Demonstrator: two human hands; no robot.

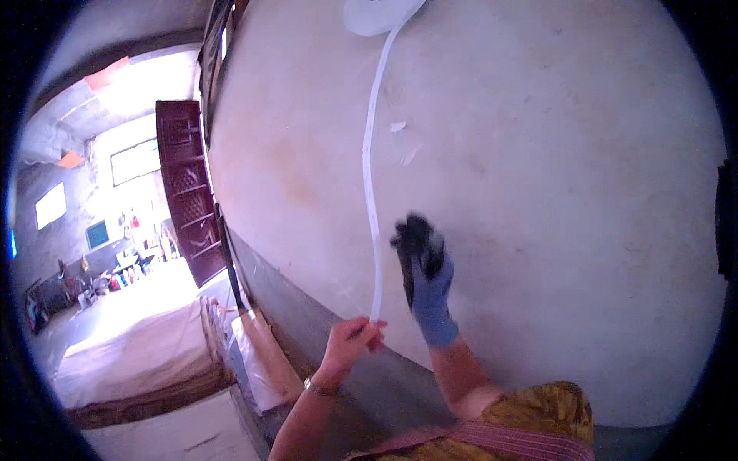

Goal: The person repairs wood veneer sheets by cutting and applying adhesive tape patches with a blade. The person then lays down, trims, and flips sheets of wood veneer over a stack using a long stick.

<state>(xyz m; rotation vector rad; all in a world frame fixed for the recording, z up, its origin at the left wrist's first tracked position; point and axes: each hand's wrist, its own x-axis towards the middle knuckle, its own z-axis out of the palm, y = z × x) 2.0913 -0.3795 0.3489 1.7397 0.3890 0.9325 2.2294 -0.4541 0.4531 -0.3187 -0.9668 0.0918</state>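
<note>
A long, narrow white strip (367, 161) runs down the pale wall from the top of the view, bowing slightly to the left. My bare left hand (355, 343), with a bracelet at the wrist, pinches its lower end. To the right of the strip, my right hand (424, 261) is raised in front of the wall in a blue glove with black-coated fingers. Those fingers look curled in, and a pale blurred patch lies by them; what they hold, if anything, is unclear. The right hand is apart from the strip.
A white rounded thing (377, 15) shows at the top beside the strip. Small white marks (397, 127) dot the wall (553, 192). At left stand a dark red panelled door (187, 192) and a cloth-covered bed-like surface (138, 349). Several items line the bright far wall.
</note>
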